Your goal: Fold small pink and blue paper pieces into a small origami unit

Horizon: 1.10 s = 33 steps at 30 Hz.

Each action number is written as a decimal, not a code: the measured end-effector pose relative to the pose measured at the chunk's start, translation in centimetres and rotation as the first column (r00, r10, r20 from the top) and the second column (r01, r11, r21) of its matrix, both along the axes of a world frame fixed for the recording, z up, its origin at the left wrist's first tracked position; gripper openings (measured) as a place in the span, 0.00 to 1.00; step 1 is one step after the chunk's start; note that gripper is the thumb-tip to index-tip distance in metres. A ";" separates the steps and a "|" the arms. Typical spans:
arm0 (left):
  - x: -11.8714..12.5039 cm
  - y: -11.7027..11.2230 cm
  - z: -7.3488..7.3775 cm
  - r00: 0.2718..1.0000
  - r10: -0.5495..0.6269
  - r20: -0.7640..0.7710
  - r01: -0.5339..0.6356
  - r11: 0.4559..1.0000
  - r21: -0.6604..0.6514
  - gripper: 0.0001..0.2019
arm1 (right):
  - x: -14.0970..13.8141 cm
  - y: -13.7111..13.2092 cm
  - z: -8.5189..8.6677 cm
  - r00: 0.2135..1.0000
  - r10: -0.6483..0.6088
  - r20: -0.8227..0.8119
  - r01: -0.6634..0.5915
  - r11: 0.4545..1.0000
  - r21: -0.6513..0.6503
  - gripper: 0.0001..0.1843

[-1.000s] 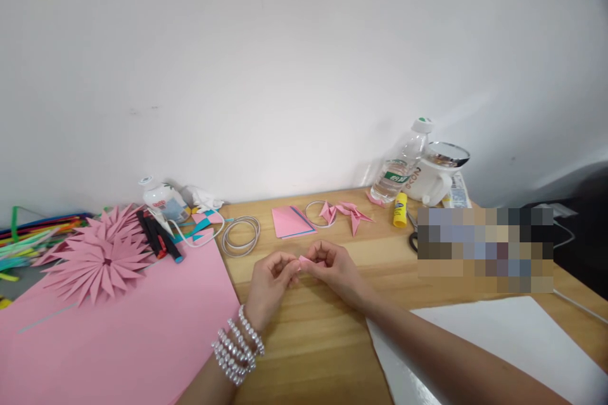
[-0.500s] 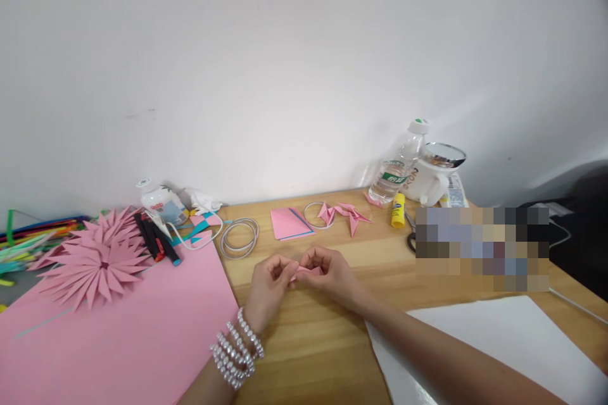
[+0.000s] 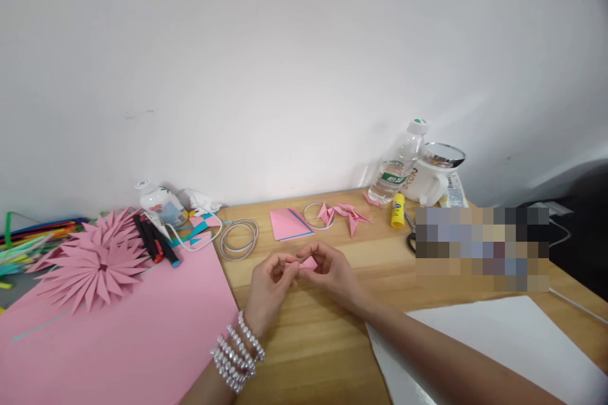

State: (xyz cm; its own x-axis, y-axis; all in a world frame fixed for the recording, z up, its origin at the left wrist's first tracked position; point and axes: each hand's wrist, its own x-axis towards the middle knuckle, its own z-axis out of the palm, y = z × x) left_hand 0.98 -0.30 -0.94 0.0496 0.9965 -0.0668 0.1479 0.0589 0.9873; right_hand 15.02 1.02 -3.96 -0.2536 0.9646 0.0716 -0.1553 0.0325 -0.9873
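Observation:
Between my two hands is a small folded piece of pink paper, held just above the wooden table. My left hand, with pearl bracelets at its wrist, pinches the paper's left end. The fingers of my right hand are closed on its right side; part of the paper is hidden by fingers. Just beyond lies a stack of pink paper sheets with a blue edge. Folded pink paper pieces rest to the right of the stack, near a thin ring.
Left are a pink sheet, a pink paper flower, markers, a white bottle and metal rings. Right are a water bottle, a mug, a yellow glue stick, scissors and a white sheet.
The pink paper has turned in my fingers, and more of its face shows beside my right thumb. My right fingers have shifted slightly; both hands stay in nearly the same place.

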 end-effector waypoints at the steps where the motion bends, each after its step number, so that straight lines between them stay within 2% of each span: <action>1: 0.0 0.0 0.0 1.000 0.010 0.019 -0.010 1.000 -0.010 0.11 | 0.0 0.0 -0.1 1.000 0.008 -0.025 -0.008 1.000 -0.001 0.15; 5: -0.3 0.2 0.2 0.998 0.037 0.055 -0.036 0.999 -0.023 0.12 | -0.1 -0.2 0.1 0.995 0.031 -0.094 -0.029 0.999 0.019 0.14; 8: -0.3 0.1 0.5 0.999 0.002 -0.047 -0.002 1.000 0.013 0.14 | 0.1 -0.2 0.5 0.999 -0.025 -0.026 0.025 0.999 0.033 0.11; 11: -0.2 -0.1 0.5 0.989 -0.035 -0.144 0.048 0.996 0.082 0.16 | 0.2 -0.2 0.8 0.995 -0.081 0.053 0.079 0.996 0.032 0.11; 15: -0.1 -0.3 0.3 0.983 -0.097 -0.155 0.116 0.987 0.113 0.15 | 0.2 -0.1 0.8 0.994 -0.088 0.067 0.086 0.996 0.033 0.12; 19: 0.1 -0.3 0.6 0.987 -0.141 -0.076 0.144 0.989 0.034 0.16 | 0.0 -0.1 0.7 0.998 -0.035 -0.058 0.036 0.999 0.012 0.10; 22: 0.1 -0.3 0.9 0.994 -0.114 -0.003 0.113 0.993 -0.032 0.14 | 0.0 -0.1 0.4 0.992 -0.064 -0.106 0.065 0.998 0.002 0.11; 26: 0.0 -0.2 0.6 0.994 -0.094 0.055 0.098 0.992 -0.075 0.12 | 0.1 0.0 0.4 0.994 -0.110 -0.013 0.111 0.993 0.043 0.10; 30: -0.4 0.0 0.2 0.997 -0.069 0.045 0.071 0.997 -0.041 0.11 | 0.1 -0.1 0.9 0.990 -0.091 0.112 0.076 0.988 0.136 0.09; 33: -0.5 0.1 0.2 0.999 -0.038 0.000 0.038 0.999 -0.004 0.11 | 0.1 -0.3 1.2 0.989 -0.055 0.139 0.033 0.987 0.156 0.08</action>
